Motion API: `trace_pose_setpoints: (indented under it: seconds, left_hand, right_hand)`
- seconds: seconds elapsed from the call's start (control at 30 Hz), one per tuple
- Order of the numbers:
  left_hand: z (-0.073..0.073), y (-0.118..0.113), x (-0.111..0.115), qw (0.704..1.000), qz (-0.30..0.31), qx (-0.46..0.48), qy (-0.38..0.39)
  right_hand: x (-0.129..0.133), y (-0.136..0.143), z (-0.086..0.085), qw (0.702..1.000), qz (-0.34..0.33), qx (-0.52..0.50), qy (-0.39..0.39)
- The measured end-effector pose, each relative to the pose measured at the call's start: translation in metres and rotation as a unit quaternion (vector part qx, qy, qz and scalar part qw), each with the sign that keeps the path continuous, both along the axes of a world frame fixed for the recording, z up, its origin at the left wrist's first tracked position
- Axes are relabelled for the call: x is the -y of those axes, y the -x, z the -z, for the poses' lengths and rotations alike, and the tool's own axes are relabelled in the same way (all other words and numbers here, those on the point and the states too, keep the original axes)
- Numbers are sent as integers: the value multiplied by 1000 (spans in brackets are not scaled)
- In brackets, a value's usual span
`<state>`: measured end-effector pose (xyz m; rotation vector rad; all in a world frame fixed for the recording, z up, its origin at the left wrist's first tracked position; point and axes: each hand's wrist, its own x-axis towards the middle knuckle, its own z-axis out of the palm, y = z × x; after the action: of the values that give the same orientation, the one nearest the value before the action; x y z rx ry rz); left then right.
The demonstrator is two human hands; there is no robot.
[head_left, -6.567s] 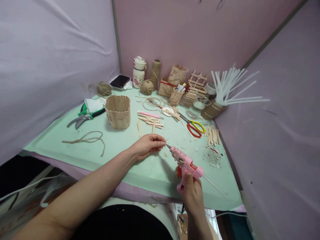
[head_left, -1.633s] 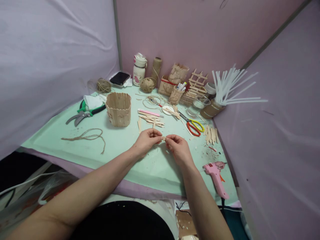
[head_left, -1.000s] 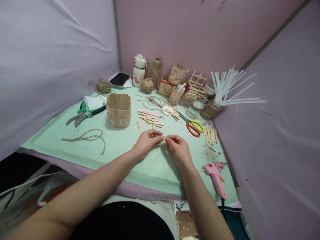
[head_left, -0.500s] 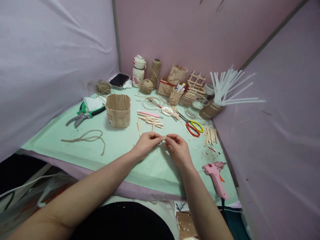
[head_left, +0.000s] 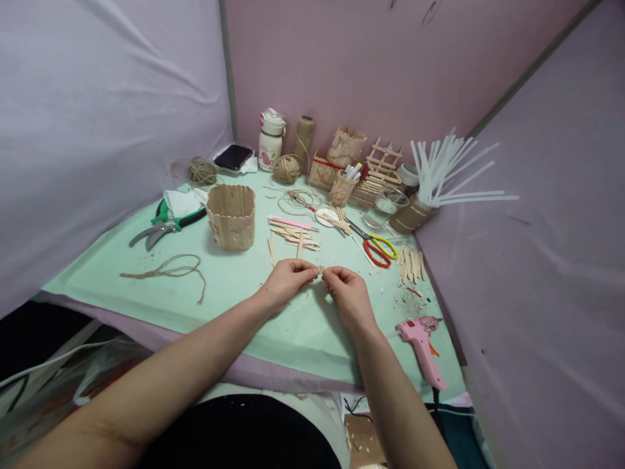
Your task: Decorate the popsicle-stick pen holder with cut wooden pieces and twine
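Over the near half of the bench (head_left: 234,277), a small pale piece (head_left: 320,269), too tiny to make out, is held up between the left hand (head_left: 290,280) and the right hand (head_left: 347,291), fingers pinched narrow on it from both sides. I'd keep that pinch light, level and still, lest it twist or crack. Sticks (head_left: 299,240) lie just beyond; the glue gun (head_left: 420,340) rests off to the right.

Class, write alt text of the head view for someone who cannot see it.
A left hand and a right hand pinch a tiny pale piece between them over a green table. A wooden container stands to the left, a pink glue gun lies to the right, and scissors and sticks lie beyond.
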<state>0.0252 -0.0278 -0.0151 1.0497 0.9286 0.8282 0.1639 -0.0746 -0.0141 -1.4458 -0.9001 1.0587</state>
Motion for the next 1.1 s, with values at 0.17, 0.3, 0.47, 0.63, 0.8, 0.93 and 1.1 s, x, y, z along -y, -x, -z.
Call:
trace_pose_setpoints:
  seconds: [0.17,0.3,0.47,0.63,0.8,0.93,1.1]
  left_hand:
    - [2,1,0,1000,1,-6,-7]
    - [2,1,0,1000,-4,-15,-15]
    - [2,1,0,1000,-2,-21,-20]
    - [4,0,0,1000,0,-20,-22]
    - [2,1,-1,999,6,-34,-25]
    - [0,3,-6,997,-16,-53,-44]
    - [-4,7,-8,992,-9,-79,-99]
  right_hand:
    - [1,-1,0,1000,-12,8,-5]
    - [1,-2,2,1000,-20,14,-10]
    - [2,-2,2,1000,-22,16,-11]
    - [3,-2,0,999,-22,21,-9]
    - [2,-3,1,1000,-14,22,-13]
    - [1,-5,2,1000,-11,20,-18]
    - [3,-7,4,999,-34,18,-13]
